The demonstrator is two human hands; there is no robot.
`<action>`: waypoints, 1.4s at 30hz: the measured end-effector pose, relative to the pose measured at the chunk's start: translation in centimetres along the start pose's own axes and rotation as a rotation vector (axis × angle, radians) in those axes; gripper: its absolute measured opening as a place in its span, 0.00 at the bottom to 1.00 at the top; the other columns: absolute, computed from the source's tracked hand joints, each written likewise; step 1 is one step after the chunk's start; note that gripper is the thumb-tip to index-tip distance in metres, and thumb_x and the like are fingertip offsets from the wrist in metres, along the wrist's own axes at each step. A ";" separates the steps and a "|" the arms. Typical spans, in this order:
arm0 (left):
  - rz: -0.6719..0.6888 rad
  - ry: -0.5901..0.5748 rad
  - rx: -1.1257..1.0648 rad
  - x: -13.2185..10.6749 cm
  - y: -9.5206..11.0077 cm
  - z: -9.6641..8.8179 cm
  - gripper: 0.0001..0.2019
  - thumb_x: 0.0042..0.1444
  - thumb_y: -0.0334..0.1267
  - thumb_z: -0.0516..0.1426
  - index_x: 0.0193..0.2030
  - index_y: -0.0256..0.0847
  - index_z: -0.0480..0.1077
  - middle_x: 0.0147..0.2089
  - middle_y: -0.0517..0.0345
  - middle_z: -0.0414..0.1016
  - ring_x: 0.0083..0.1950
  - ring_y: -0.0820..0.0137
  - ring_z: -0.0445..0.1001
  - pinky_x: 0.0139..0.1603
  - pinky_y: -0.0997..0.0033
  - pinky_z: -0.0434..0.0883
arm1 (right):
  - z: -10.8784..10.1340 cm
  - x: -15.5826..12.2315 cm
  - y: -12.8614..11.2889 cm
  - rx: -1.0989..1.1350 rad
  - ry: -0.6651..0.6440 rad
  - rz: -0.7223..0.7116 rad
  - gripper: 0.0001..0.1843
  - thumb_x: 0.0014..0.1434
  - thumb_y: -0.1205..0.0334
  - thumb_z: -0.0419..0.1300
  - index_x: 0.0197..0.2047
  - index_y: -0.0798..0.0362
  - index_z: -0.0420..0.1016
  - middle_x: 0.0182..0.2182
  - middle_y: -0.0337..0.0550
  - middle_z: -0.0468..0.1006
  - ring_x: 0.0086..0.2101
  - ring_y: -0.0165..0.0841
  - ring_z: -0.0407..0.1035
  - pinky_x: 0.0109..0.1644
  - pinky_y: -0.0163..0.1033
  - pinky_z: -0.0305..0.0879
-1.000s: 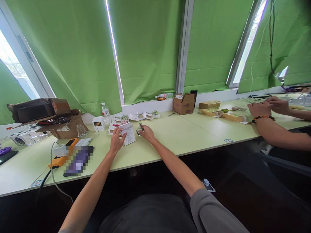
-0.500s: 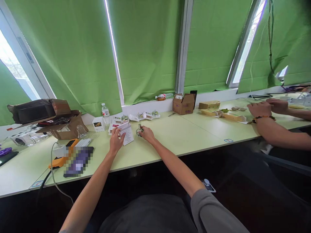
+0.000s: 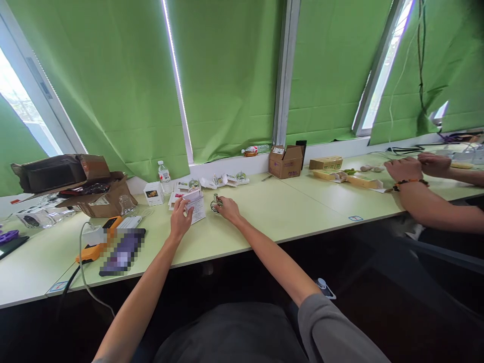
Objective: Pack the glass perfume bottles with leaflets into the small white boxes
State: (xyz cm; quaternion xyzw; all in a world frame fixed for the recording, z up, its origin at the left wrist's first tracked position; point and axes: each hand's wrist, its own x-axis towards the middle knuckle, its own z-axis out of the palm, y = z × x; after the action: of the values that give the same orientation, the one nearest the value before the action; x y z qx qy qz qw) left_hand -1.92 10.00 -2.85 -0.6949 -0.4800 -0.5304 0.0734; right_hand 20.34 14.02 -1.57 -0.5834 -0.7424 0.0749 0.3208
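Note:
My left hand [image 3: 180, 218] is closed on a small white carton [image 3: 197, 210] with printed text on its side, held upright at the table top. To its right, my right hand [image 3: 229, 208] grips a small round glass bottle [image 3: 215, 204] with a narrow neck, greenish in look; the fingers cover part of it. Behind the carton lie more white packets [image 3: 176, 195] with pink and green print. Along the wall stand similar round green-tinted glass pieces [image 3: 241, 176] on white packaging.
At left are a white box [image 3: 154, 194], a water bottle [image 3: 164, 174], cardboard boxes [image 3: 102, 199], a phone [image 3: 123, 254] and a cable [image 3: 85, 280]. A brown carton [image 3: 286, 162] stands by the wall. At right a co-worker's hands [image 3: 404, 170] rest over the table near yellow boxes [image 3: 365, 181].
The white carton in my left hand has turned slightly, its lower edge shifting left. The glass bottle in my right hand has tilted and moved a little to the left.

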 end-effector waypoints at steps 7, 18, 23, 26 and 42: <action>0.021 0.015 0.052 0.1 0.1 -0.2 0.09 0.60 0.41 0.54 0.46 0.45 0.69 0.60 0.48 0.64 0.63 0.56 0.63 0.48 0.58 0.74 | -0.5 -0.2 -0.6 0.026 0.028 -0.066 0.20 0.60 0.53 0.58 0.54 0.48 0.71 0.46 0.45 0.79 0.45 0.41 0.72 0.41 0.37 0.60; 0.110 0.007 0.188 -0.2 0.9 -0.5 0.09 0.62 0.40 0.52 0.45 0.46 0.72 0.59 0.49 0.65 0.53 0.59 0.72 0.46 0.59 0.74 | -0.9 -1.1 -1.3 0.136 0.187 -0.194 0.21 0.63 0.50 0.56 0.57 0.47 0.69 0.52 0.41 0.76 0.50 0.39 0.71 0.49 0.39 0.64; 0.173 -0.027 0.244 -0.3 1.0 -0.4 0.10 0.61 0.36 0.52 0.46 0.47 0.72 0.60 0.48 0.65 0.59 0.55 0.67 0.49 0.57 0.73 | -0.7 -1.3 -1.5 0.154 0.260 -0.213 0.22 0.63 0.49 0.56 0.56 0.50 0.70 0.51 0.44 0.77 0.46 0.39 0.72 0.48 0.38 0.64; 0.206 -0.039 0.257 -0.4 1.1 -0.4 0.11 0.60 0.34 0.52 0.46 0.48 0.72 0.60 0.49 0.65 0.61 0.54 0.66 0.51 0.55 0.72 | -0.7 -1.4 -1.6 0.152 0.283 -0.210 0.23 0.63 0.48 0.55 0.56 0.52 0.70 0.50 0.48 0.77 0.44 0.40 0.73 0.47 0.37 0.64; 0.272 -0.188 0.386 -0.6 0.6 -0.1 0.15 0.62 0.32 0.49 0.52 0.47 0.70 0.64 0.47 0.60 0.61 0.54 0.66 0.42 0.62 0.75 | 0.7 -1.5 -1.2 0.139 0.435 -0.442 0.23 0.63 0.47 0.56 0.53 0.55 0.70 0.41 0.50 0.80 0.34 0.36 0.74 0.37 0.36 0.64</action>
State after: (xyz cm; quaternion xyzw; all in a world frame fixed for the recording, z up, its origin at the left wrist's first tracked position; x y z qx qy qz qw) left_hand -1.54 9.29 -3.03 -0.7725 -0.4793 -0.3471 0.2302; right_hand 19.13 12.49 -2.07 -0.3869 -0.7581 -0.0725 0.5199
